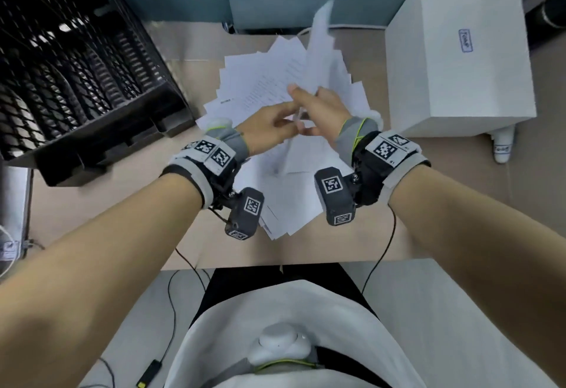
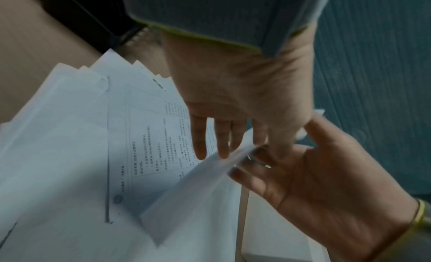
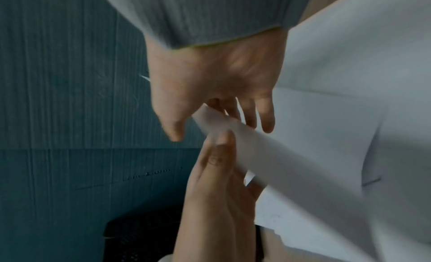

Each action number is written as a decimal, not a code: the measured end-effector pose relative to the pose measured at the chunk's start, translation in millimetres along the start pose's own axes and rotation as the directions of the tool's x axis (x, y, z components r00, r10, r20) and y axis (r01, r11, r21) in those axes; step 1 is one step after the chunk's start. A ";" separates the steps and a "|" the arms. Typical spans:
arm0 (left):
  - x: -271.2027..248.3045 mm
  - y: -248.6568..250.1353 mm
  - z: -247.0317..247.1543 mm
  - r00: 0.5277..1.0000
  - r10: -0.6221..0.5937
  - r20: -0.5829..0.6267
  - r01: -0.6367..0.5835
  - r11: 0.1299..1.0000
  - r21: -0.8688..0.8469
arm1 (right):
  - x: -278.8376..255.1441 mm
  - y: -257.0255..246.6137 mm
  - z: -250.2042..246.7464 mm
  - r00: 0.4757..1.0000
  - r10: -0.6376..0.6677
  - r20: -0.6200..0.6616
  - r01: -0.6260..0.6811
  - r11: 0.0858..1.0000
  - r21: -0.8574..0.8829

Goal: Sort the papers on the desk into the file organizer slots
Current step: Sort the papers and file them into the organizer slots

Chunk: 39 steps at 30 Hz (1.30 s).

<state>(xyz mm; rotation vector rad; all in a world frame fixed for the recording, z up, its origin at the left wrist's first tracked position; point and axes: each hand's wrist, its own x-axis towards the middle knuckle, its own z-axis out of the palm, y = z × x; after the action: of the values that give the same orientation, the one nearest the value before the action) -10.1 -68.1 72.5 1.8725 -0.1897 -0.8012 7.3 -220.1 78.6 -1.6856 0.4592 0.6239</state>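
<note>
Both hands meeting over fanned papers (image 1: 260,81) on bench (image 1: 444,197), left hand (image 1: 269,130) and right hand (image 1: 324,109) pinching one raised sheet (image 1: 320,47), black file organizer (image 1: 76,81) left.

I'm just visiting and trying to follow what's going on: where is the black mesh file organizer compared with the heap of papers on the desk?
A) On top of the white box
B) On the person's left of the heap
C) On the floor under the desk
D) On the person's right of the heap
B: in the head view the black file organizer stands on the desk to the left of the papers, while the white box sits to their right.
</note>
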 end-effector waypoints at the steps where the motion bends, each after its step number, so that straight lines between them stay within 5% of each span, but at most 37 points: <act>1: -1.9 0.9 -0.7 1.000 -0.005 0.004 0.005 0.998 -0.061 | 1.3 0.4 -0.7 0.997 -0.039 -0.060 0.038 0.999 -0.018; 4: -6.7 -5.8 -11.2 0.991 -0.039 -0.129 0.013 0.980 -0.197 | 2.8 8.7 -15.9 0.992 -0.048 -0.116 0.056 0.996 0.068; 7: -3.9 -27.2 -22.4 0.923 -0.197 -0.330 0.095 0.949 -0.299 | -5.7 15.4 -32.6 0.996 0.018 -0.083 0.005 0.965 0.262; 10: -4.3 -43.3 -25.2 0.905 -0.345 -0.250 0.184 0.846 -0.501 | -17.1 16.4 -43.5 0.998 0.045 -0.046 -0.026 0.935 0.353; 15: -4.2 -48.4 -10.7 0.931 -0.346 -0.120 0.198 0.751 -0.630 | -10.3 34.8 -52.8 0.982 0.152 -0.112 -0.114 0.951 0.288; 17: 1.7 -55.9 -10.3 0.883 -0.422 -0.207 0.246 0.790 -0.561 | -6.9 46.7 -56.6 0.976 0.189 -0.112 -0.159 0.959 0.236; 20: 6.7 -70.8 -13.5 0.802 -0.512 -0.309 0.467 0.859 -0.210 | -3.8 72.4 -74.0 0.950 0.312 -0.020 -0.308 0.944 0.117; 24: 13.2 -83.8 -14.9 0.689 -0.623 -0.370 0.625 0.770 -0.131 | 7.7 111.6 -100.0 0.948 0.209 -0.241 -0.290 0.879 -0.379; 26: 15.9 -88.0 -17.1 0.611 -0.718 -0.333 0.708 0.684 -0.176 | 12.0 121.8 -104.4 0.951 0.170 -0.258 -0.294 0.754 -0.587; 28: 14.7 -80.3 -20.5 0.659 -0.664 -0.353 0.717 0.696 0.028 | 22.4 125.1 -109.9 0.950 0.109 -0.292 -0.302 0.557 -0.774; 30: 13.5 -70.3 -19.0 0.714 -0.604 -0.354 0.687 0.703 0.185 | 28.5 118.8 -110.7 0.936 0.129 -0.326 -0.345 0.506 -0.791; 34: 15.9 -86.4 -18.1 0.656 -0.668 -0.351 0.704 0.709 -0.034 | 36.1 107.9 -112.3 0.950 0.155 -0.270 -0.311 0.429 -0.848; 39: 19.0 -89.5 -18.8 0.643 -0.676 -0.360 0.744 0.664 0.082 | 36.4 106.7 -116.6 0.964 0.120 -0.237 -0.264 0.503 -0.823</act>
<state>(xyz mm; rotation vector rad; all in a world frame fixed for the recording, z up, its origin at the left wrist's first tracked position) -4.3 -22.9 -9.0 2.2811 0.7534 -1.0274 -11.7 -354.5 -10.2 -2.6807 0.4844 0.9974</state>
